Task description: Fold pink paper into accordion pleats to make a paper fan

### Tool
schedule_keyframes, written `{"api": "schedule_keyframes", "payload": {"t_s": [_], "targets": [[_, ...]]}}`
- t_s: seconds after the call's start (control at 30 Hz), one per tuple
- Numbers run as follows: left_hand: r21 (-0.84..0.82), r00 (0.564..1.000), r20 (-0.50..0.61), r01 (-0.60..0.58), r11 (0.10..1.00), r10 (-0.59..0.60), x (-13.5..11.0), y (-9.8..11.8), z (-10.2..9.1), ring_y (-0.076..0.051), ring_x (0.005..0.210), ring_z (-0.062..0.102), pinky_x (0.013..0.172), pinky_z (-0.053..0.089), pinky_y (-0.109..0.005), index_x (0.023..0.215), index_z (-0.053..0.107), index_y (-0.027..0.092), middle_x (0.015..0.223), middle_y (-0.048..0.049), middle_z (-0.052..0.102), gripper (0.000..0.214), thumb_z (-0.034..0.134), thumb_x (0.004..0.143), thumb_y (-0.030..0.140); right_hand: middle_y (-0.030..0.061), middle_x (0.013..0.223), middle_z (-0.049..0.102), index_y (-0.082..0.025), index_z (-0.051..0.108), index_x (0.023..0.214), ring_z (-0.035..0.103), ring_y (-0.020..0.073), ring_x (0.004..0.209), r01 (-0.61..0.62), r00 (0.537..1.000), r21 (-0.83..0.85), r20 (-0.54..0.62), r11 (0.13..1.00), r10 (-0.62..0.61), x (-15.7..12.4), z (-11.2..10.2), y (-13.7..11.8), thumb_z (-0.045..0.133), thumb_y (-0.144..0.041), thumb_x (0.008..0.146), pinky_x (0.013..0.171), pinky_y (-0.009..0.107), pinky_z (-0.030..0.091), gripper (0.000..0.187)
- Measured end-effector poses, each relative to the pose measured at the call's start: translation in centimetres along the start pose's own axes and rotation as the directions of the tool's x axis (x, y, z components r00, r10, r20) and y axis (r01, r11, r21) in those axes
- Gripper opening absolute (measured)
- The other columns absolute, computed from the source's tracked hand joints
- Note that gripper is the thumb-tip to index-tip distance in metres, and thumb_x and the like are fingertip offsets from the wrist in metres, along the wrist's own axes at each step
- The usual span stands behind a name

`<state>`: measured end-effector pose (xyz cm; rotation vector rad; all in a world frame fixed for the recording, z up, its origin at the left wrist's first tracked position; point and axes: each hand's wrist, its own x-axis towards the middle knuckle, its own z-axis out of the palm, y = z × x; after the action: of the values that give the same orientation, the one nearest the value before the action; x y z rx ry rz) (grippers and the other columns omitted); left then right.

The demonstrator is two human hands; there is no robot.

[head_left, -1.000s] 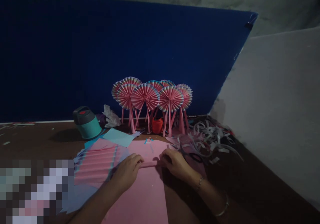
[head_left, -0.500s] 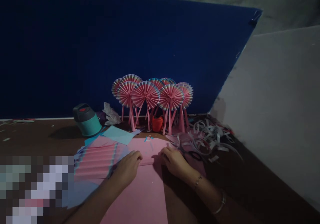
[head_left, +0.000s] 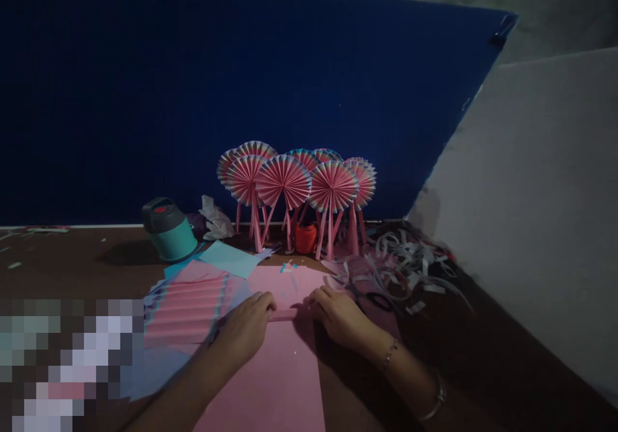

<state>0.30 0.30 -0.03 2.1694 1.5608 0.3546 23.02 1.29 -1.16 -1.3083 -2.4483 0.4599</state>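
A narrow folded strip of pink paper (head_left: 284, 315) spans the gap between my hands, above a large pink sheet (head_left: 273, 374). My left hand (head_left: 248, 322) pinches the strip's left end, its fingers curled. At the right end my right hand (head_left: 338, 313) has thumb and fingers closed on the same strip. Just left of my left hand lies a pleated pink paper (head_left: 186, 309) with blue-edged sides. Behind my hands stand several round pink paper fans (head_left: 283, 181) on folded pink handles. The fingertips' undersides are hidden.
A teal container with a dark lid (head_left: 171, 232) stands back left beside crumpled white plastic (head_left: 215, 219). A light blue sheet (head_left: 229, 258) lies nearby. An orange-red round object (head_left: 306, 237) sits under the fans. Curled paper strips (head_left: 405, 258) and dark-handled scissors (head_left: 379, 300) lie right. A blue panel (head_left: 241, 65) rises behind.
The folded strip between my hands now lies flatter and looks more evenly creased. Both hands keep nearly the same place; the view has shifted slightly.
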Motion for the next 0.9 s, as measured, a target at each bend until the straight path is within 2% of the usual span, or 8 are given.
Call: {"api": "schedule_keyframes", "payload": {"t_s": [0.23, 0.5, 0.7, 0.9], "targets": [[-0.028, 1.000, -0.015, 0.027, 0.999, -0.027, -0.1, -0.8, 0.1, -0.019, 0.095, 0.057, 0.082, 0.040, -0.031, 0.091, 0.055, 0.021, 0.099, -0.0053, 0.063, 0.017, 0.040, 0.085, 0.014, 0.0116, 0.092, 0.063, -0.014, 0.063, 0.096, 0.058, 0.0225, 0.086, 0.021, 0.997, -0.161, 0.072, 0.987, -0.010, -0.1, 0.4, 0.5, 0.041, -0.015, 0.091, 0.079, 0.034, 0.042, 0.022], [-0.015, 0.999, 0.015, 0.042, 0.999, -0.042, -0.4, -0.7, -0.8, -0.019, 0.090, 0.057, 0.080, 0.039, -0.031, 0.079, 0.055, 0.021, 0.091, -0.0041, 0.064, 0.015, 0.042, 0.084, 0.019, 0.0086, 0.091, 0.065, -0.016, 0.062, 0.092, 0.059, 0.0193, 0.085, -0.065, 0.997, -0.124, 0.043, 0.990, 0.071, -0.2, -0.4, 0.1, 0.043, -0.018, 0.092, 0.073, 0.029, 0.040, 0.019], [-0.011, 0.999, -0.010, 0.048, 0.999, -0.049, -0.1, -0.9, -0.5, -0.019, 0.087, 0.057, 0.076, 0.039, -0.029, 0.078, 0.054, 0.022, 0.087, -0.0032, 0.063, 0.016, 0.040, 0.083, 0.018, 0.0093, 0.090, 0.067, -0.015, 0.061, 0.089, 0.060, 0.0198, 0.087, -0.134, 0.989, -0.144, 0.040, 0.981, 0.141, 0.0, -0.5, -0.2, 0.047, -0.018, 0.091, 0.072, 0.028, 0.038, 0.015], [-0.020, 0.999, -0.024, 0.047, 0.999, -0.047, 0.3, -1.5, 0.1, -0.018, 0.087, 0.057, 0.076, 0.038, -0.029, 0.079, 0.054, 0.022, 0.088, -0.0028, 0.063, 0.013, 0.042, 0.082, 0.020, 0.0096, 0.091, 0.067, -0.015, 0.060, 0.088, 0.061, 0.0199, 0.085, -0.140, 0.988, -0.155, 0.043, 0.978, 0.148, 0.1, -0.5, -0.2, 0.046, -0.018, 0.091, 0.071, 0.028, 0.038, 0.015]]}}
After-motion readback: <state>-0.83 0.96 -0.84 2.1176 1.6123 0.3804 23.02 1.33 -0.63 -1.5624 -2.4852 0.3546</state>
